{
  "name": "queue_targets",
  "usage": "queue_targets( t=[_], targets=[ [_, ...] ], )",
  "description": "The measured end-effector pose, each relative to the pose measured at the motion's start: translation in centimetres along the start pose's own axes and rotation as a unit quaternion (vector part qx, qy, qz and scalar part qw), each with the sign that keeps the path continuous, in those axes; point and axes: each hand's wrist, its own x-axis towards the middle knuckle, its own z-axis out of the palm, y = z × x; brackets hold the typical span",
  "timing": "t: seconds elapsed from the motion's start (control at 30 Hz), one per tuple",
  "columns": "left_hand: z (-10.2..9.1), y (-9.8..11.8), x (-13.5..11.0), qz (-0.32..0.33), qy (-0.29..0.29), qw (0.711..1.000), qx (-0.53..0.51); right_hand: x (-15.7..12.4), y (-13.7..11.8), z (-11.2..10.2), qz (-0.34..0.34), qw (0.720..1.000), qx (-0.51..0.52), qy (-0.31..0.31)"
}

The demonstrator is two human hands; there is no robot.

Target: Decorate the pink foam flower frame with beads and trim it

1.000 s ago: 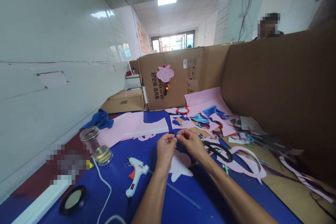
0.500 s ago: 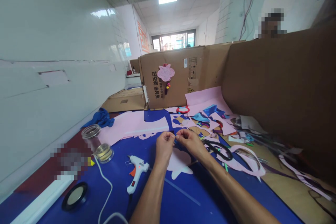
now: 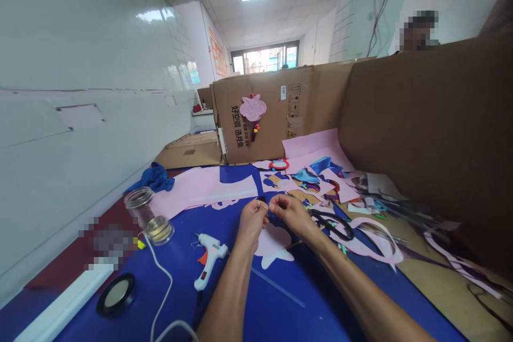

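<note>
My left hand (image 3: 252, 222) and my right hand (image 3: 292, 216) meet fingertip to fingertip over the blue table. Both are closed in a pinch. Something small and dark shows by the fingertips, too small and covered to name. Just below the hands lies a pale pink flower-shaped cutout (image 3: 276, 246), its upper part partly hidden. To the left of my left forearm rests a white glue gun (image 3: 210, 256) with an orange trigger. A clear glue stick (image 3: 280, 288) lies between my forearms. Scissors with black handles (image 3: 334, 225) lie beside my right wrist.
Pink sheets (image 3: 200, 184) and scraps spread across the back. A glass jar (image 3: 141, 208), a roll of black tape (image 3: 116, 295) and a white cable (image 3: 162, 304) are at left. Cardboard (image 3: 272, 144) with a pink hanging ornament (image 3: 253, 109) walls the back; a person is beyond it.
My hands stay pinched together in nearly the same place, with only slight shifts of the fingers. The view has tilted a little; the objects on the table have not moved.
</note>
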Motion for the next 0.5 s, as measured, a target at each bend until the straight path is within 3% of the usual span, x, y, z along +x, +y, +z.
queue_targets(
  t=[0.5],
  targets=[
    [0.15, -0.22, 0.31, 0.029, 0.038, 0.999, -0.021, 0.36, 0.55, 0.24, 0.049, 0.998, 0.047, 0.017]
  ],
)
